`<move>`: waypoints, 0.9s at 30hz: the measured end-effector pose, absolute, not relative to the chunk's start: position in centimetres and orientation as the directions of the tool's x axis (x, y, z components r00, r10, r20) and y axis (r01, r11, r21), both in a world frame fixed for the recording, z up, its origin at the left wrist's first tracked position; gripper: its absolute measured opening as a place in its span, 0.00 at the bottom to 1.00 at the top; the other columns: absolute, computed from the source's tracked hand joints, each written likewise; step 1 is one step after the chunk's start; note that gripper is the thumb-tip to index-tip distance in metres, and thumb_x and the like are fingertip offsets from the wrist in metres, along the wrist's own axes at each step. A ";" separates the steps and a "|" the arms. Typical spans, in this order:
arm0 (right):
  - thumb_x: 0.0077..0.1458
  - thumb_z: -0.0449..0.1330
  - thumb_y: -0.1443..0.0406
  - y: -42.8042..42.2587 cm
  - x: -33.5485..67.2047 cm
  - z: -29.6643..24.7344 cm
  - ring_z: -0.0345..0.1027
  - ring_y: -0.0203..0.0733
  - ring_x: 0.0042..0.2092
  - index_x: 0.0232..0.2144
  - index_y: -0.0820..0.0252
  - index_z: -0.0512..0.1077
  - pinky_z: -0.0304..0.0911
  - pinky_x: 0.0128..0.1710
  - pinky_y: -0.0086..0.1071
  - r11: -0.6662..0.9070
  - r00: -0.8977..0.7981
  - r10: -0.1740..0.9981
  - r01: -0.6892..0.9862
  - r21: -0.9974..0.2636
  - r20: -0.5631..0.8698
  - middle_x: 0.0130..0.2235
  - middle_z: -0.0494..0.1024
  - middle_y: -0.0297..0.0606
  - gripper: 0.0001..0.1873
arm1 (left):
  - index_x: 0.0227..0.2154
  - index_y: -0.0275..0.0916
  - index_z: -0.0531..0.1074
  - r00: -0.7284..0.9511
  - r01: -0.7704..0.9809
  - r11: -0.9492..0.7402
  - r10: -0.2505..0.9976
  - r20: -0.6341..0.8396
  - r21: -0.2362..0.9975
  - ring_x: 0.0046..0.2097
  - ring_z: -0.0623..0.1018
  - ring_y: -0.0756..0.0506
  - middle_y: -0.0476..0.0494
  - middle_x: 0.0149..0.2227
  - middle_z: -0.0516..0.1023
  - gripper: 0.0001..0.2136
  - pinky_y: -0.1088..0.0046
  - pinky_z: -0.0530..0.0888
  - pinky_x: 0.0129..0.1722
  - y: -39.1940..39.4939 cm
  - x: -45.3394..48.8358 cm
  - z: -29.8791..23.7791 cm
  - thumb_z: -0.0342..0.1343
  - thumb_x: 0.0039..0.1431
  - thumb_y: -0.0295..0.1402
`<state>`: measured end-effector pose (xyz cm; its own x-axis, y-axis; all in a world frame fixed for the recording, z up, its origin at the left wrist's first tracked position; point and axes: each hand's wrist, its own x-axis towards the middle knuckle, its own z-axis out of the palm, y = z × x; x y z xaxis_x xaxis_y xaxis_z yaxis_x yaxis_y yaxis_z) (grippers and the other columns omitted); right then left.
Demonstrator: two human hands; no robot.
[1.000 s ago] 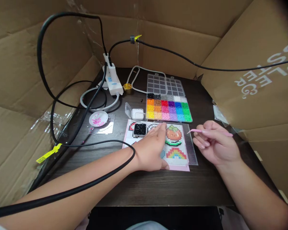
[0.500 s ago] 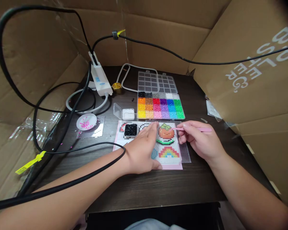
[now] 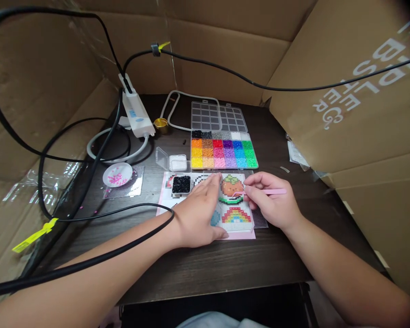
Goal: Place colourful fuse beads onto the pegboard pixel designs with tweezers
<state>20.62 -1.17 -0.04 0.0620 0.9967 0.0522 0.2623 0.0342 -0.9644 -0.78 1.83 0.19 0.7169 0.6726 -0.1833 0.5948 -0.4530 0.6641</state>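
Two hands are set on the bead pegboard (image 3: 241, 222) lying on the tabletop (image 3: 225, 264). The left hand (image 3: 196, 214) is pressed flat on it, fingers released and outstretched. A pink tool (image 3: 271, 192) is pinched by the fingers of the right hand (image 3: 273, 207), its tip at the green beads.

The pegboard (image 3: 237, 217) lies flat near the table's front edge, about midway along it, bearing a beaded orange fruit and a rainbow. Thin pink tweezers (image 3: 271, 192) are held almost level above its right side, tip at the fruit.
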 end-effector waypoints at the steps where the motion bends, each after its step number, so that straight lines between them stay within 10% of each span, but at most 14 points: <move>1: 0.52 0.65 0.65 -1.2 20.4 0.0 0.69 0.34 0.23 0.30 0.60 0.75 0.64 0.21 0.27 0.048 0.056 0.996 0.265 -0.963 0.065 0.25 0.77 0.34 0.04 | 0.70 0.30 0.35 0.717 0.599 -0.456 0.672 -0.187 0.658 0.73 0.45 0.30 0.21 0.72 0.43 0.59 0.49 0.52 0.70 1.8 -0.8 0.3 0.69 0.45 0.42; 27: 0.53 0.62 0.69 -1.6 19.8 -0.4 0.74 0.36 0.28 0.31 0.59 0.74 0.69 0.28 0.27 0.215 0.028 0.968 0.416 -0.883 0.249 0.29 0.80 0.35 0.02 | 0.70 0.25 0.37 0.717 0.610 -0.468 0.670 -0.193 0.639 0.73 0.44 0.30 0.19 0.72 0.42 0.57 0.51 0.50 0.71 1.7 -0.6 0.4 0.68 0.46 0.41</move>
<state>19.79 -1.64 -0.40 0.0281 0.9680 0.2493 0.4163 0.2154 -0.8834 -0.55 1.67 0.35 0.7168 0.6700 -0.1932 0.6101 -0.4684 0.6391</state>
